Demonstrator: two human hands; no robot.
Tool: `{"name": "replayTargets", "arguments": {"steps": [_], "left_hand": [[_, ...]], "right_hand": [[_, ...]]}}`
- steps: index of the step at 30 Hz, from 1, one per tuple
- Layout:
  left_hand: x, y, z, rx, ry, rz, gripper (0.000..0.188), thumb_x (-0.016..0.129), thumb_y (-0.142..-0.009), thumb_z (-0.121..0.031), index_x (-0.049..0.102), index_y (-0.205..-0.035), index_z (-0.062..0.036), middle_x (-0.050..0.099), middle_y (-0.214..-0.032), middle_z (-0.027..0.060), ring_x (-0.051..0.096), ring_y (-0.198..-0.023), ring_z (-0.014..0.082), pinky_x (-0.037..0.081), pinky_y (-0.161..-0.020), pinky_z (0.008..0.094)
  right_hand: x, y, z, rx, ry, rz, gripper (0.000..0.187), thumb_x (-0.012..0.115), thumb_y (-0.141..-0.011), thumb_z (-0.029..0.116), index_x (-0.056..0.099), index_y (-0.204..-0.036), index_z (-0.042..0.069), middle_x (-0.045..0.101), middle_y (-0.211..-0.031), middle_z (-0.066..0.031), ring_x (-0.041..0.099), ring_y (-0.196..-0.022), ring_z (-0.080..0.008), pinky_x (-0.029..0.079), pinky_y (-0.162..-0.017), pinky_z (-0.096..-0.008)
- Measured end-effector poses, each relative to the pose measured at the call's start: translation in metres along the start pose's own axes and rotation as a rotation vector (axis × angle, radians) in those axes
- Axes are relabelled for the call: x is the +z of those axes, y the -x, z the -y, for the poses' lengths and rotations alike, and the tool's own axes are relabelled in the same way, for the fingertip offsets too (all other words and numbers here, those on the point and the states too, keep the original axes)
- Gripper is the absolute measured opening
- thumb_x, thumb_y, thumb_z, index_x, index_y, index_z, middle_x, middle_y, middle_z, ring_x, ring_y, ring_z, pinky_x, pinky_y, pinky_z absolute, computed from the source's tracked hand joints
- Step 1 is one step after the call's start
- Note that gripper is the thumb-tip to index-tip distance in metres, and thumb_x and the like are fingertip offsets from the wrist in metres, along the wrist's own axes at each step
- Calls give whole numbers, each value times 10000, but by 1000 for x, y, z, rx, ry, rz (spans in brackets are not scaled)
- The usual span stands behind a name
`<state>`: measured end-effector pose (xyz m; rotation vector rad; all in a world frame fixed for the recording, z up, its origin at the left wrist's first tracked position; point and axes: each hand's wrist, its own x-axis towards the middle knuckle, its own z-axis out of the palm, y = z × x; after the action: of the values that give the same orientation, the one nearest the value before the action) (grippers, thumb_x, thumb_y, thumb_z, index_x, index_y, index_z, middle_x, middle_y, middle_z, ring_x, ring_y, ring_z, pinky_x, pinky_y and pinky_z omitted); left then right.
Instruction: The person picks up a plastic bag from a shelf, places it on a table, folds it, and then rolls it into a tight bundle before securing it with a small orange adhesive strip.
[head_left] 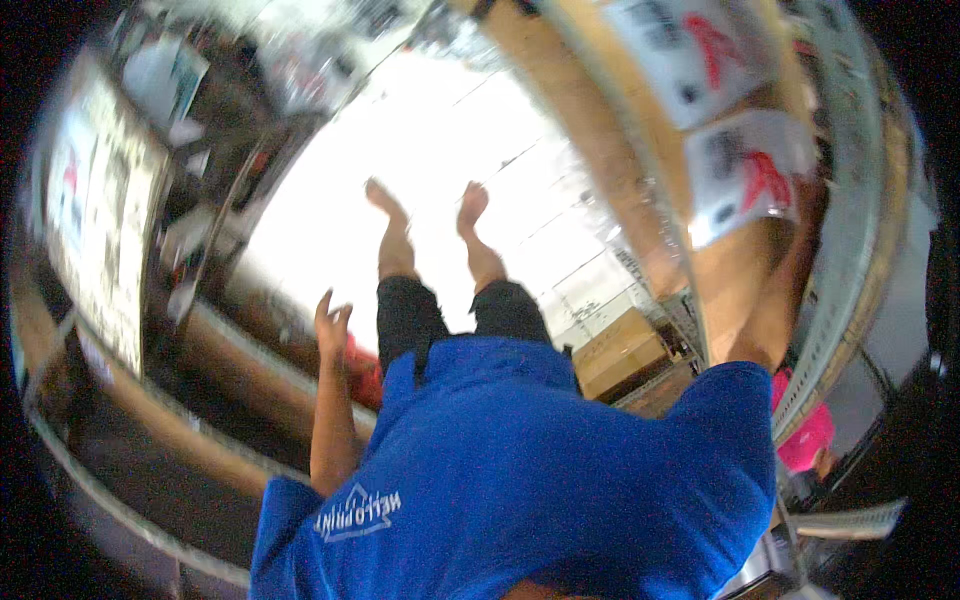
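Observation:
My left hand hangs beside my left thigh, its fingers apart and nothing in them. My right arm stretches out to a shelf on the right. At its end, my right hand is beside a clear plastic packet with a white body and red print. The fingers are blurred and partly hidden, so a grip on the packet cannot be made out. A similar packet lies just beyond it on the same shelf.
Brown shelf boards with metal edges run along the right. A cardboard box sits low near my right leg. Dark racks line the left, with a pale panel. Something bright pink shows behind my right shoulder. White floor tiles lie ahead.

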<state>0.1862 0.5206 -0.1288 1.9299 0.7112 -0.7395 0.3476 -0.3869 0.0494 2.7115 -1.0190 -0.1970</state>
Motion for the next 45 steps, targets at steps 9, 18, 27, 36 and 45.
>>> {"name": "replayTargets", "arguments": {"steps": [9, 18, 27, 36, 45], "left_hand": [[10, -9, 46, -40, 103, 25, 663, 729, -829, -88, 413, -1398, 39, 545, -1308, 172, 605, -946, 217, 510, -792, 328], [30, 10, 34, -64, 79, -16, 660, 714, -801, -67, 426, -1383, 52, 502, -1376, 192, 609, -981, 254, 519, -828, 347], [36, 43, 61, -127, 255, -96, 648, 707, -813, -24, 418, -1388, 49, 551, -1200, 145, 552, -897, 166, 478, -829, 277], [52, 88, 60, -248, 287, -174, 581, 667, -814, 47, 445, -1349, 84, 565, -900, 76, 486, -704, 120, 424, -629, 242], [55, 93, 100, -181, 170, -206, 630, 694, -801, 39, 424, -1368, 89, 561, -1205, 180, 552, -910, 193, 466, -809, 297]], "right_hand": [[-18, 44, 30, 5, -88, -23, 497, 676, -758, 200, 578, -1218, 41, 574, -1220, -219, 549, -1111, -391, 421, -919, -469], [-14, -46, 115, -131, -116, -104, 484, 679, -754, 192, 585, -1205, 42, 586, -1197, -217, 560, -1093, -390, 428, -900, -465], [-17, -126, 185, -191, -119, -142, 471, 682, -751, 184, 593, -1191, 42, 599, -1173, -216, 570, -1074, -389, 435, -882, -461], [-35, -162, 222, -235, -105, -141, 458, 685, -747, 176, 600, -1177, 43, 611, -1150, -215, 581, -1056, -388, 442, -863, -457], [-41, -168, 222, -225, -108, -97, 445, 688, -744, 168, 607, -1164, 43, 623, -1126, -213, 592, -1037, -388, 448, -844, -453]]}}
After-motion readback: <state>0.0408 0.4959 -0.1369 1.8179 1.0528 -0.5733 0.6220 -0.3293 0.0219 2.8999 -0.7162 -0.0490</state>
